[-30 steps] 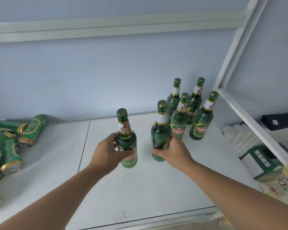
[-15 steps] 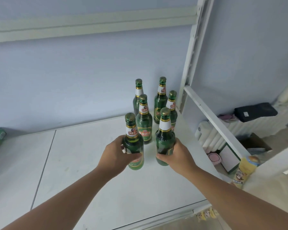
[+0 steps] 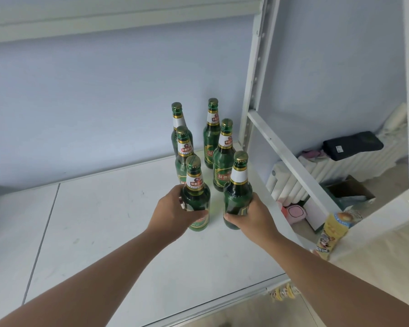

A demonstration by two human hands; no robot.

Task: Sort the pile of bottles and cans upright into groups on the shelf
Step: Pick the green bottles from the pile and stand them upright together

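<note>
My left hand (image 3: 175, 210) grips an upright green beer bottle (image 3: 196, 190) by its body. My right hand (image 3: 250, 217) grips a second green bottle (image 3: 237, 185) beside it. Both bottles stand on or just above the white shelf (image 3: 104, 220), at the front of a group. Behind them several more green bottles stand upright in two rows, the nearest being one with a red label (image 3: 222, 159) and one partly hidden (image 3: 181, 149). The cans are out of view.
A white shelf upright (image 3: 255, 72) and a slanted white bar (image 3: 291, 161) border the bottles on the right. Past them lie a radiator (image 3: 328, 171), a black pouch (image 3: 352, 145), a cardboard box (image 3: 350, 192) and a yellow packet (image 3: 333, 230). The shelf's front edge (image 3: 210, 303) runs below.
Both hands carried their bottles to the right and back, up to the standing group. The view swung right, so the pile of cans on the left left the frame.
</note>
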